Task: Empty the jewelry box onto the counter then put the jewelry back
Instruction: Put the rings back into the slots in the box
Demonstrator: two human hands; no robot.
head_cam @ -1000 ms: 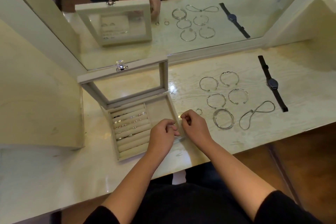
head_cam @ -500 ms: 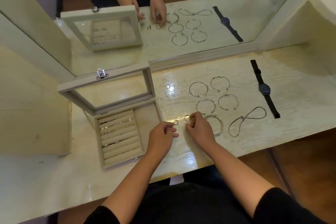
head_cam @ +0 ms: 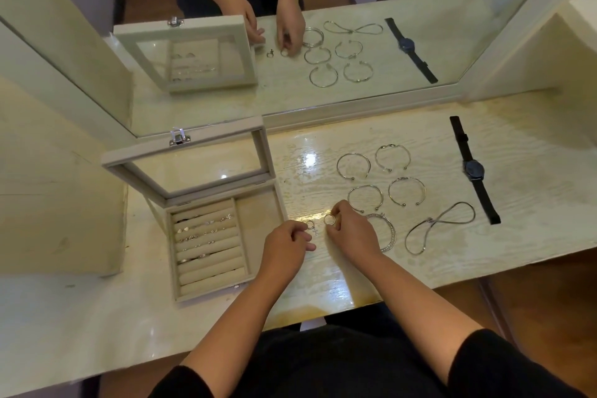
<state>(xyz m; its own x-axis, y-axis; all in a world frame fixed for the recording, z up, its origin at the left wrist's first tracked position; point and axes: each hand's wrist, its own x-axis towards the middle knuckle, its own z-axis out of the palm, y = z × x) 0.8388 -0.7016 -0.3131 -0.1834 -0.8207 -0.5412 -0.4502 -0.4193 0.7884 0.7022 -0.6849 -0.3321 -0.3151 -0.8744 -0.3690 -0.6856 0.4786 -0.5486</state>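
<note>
The beige jewelry box [head_cam: 258, 203] stands open on the counter [head_cam: 323, 171], lid [head_cam: 184, 155] tilted back. Several small rings sit in its roll slots [head_cam: 206, 236]; its side compartment holds nothing. Right of the box, my right hand [head_cam: 353, 234] pinches a small silver ring [head_cam: 329, 220] at the counter surface. A second small ring [head_cam: 310, 224] lies on the counter just off the fingertips of my left hand [head_cam: 286, 250], whose loosely curled fingers hold nothing.
Several silver bangles [head_cam: 353, 165] lie in rows right of my hands, one stacked bangle [head_cam: 389, 233] partly under my right wrist. A looped silver chain [head_cam: 439, 226] and a black watch [head_cam: 474, 170] lie further right. A mirror [head_cam: 355, 81] backs the counter.
Both hands moved right, away from the box's corner, and down to the counter. My left hand let go of its ring, which now lies on the counter. The view shifted.
</note>
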